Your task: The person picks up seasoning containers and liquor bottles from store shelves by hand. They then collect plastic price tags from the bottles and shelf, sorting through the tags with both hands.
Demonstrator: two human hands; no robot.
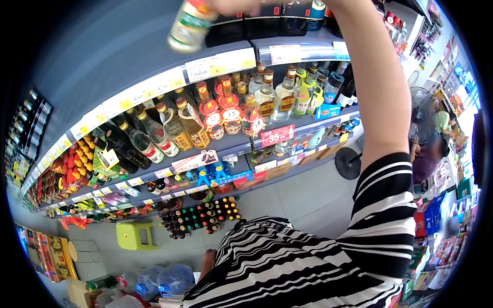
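My right hand (233, 5) reaches up to the top edge of the view, only partly inside it. Its fingers are closed round a small bottle (190, 28) with a white and green label and some red near its upper end; motion blurs it. The bottle is above the upper shelf, left of several dark boxes (262, 26). Below my raised forearm, a lower shelf holds liquor bottles (264, 100) with price tags. My left hand does not show clearly; a small patch of skin (208, 261) beside my striped clothing could be a foot or a hand.
A green stool (136, 236) stands on the tiled floor near crates of bottles (197, 215). Large plastic jugs (174, 280) lie at the lower left. A fan (423, 102) and a person in purple (429, 161) are at the right, near stacked goods.
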